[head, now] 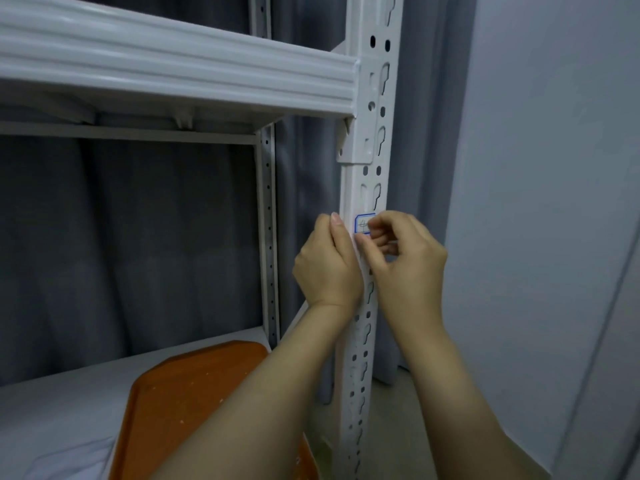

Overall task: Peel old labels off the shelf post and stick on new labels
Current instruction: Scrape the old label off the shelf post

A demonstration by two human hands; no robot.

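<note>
Fingertips of right hand (407, 258) pinch blue-bordered label (363, 223) on perforated post (375, 140); left hand (327, 265) grips post.

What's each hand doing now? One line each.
Left hand: shut on the shelf post, bracing it.
Right hand: fingers pinched at the blue-bordered label; firm grip cannot be told.

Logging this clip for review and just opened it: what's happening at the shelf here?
A person is working with both bare hands on a small blue-bordered label stuck to the white shelf post. The left hand rests against the post's left edge beside the label, while the right hand has its fingertips on the label's right side. Whether it is being peeled off or pressed on cannot be told. An orange tray lies on the lower shelf.
</note>
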